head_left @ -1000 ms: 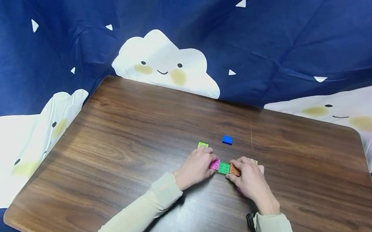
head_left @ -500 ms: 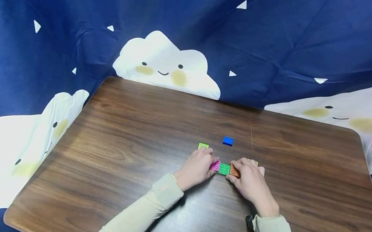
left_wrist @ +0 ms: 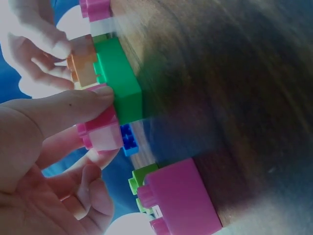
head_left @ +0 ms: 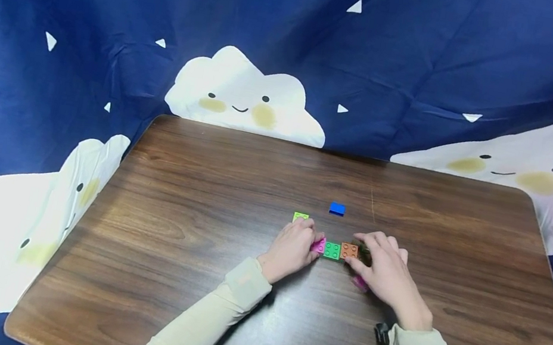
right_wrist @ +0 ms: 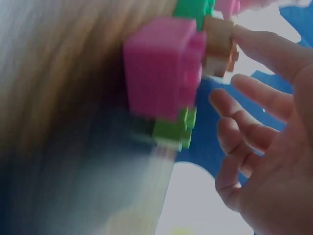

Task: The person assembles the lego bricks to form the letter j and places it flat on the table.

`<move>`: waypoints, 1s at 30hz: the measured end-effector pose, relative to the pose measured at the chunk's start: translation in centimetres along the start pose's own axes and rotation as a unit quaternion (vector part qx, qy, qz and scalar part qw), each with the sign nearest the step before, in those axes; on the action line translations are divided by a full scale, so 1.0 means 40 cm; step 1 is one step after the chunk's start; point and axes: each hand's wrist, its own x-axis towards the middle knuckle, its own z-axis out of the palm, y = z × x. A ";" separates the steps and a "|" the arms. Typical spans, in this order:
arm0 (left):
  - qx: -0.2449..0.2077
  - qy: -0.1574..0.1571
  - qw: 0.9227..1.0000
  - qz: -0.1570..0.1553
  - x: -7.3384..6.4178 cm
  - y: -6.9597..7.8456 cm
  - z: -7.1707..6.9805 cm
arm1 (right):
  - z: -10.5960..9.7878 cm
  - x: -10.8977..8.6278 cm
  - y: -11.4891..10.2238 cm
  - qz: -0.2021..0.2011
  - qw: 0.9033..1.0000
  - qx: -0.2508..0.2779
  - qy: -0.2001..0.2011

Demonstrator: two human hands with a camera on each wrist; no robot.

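Observation:
A pink brick (head_left: 320, 244), a green brick (head_left: 332, 250) and an orange brick (head_left: 349, 251) stand side by side in a row. The left hand (head_left: 290, 248) pinches the pink brick between thumb and fingers, its thumb on the near side in the left wrist view. The right hand (head_left: 391, 274) holds nothing; its thumb and fingers are spread around the right end of the orange brick. In the right wrist view a larger pink brick (right_wrist: 159, 68) and a second green brick (right_wrist: 171, 129) stand beneath this hand, which partly covers them from above.
On the brown wooden table (head_left: 220, 187), a blue brick (head_left: 337, 208) lies beyond the row and a lime brick (head_left: 301, 217) just beyond the left hand. Another pink brick (left_wrist: 183, 196) is near the left wrist. A blue cloud-print curtain (head_left: 383, 45) hangs behind the table.
The right hand has let go of the orange brick and shifted right, fingers spreading. The orange brick's top and a pink brick under the hand now show. The left hand stays in place.

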 end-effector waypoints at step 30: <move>-0.019 0.006 1.000 0.007 0.003 -0.007 0.005 | 0.005 -0.076 0.066 0.053 0.994 0.051 -0.086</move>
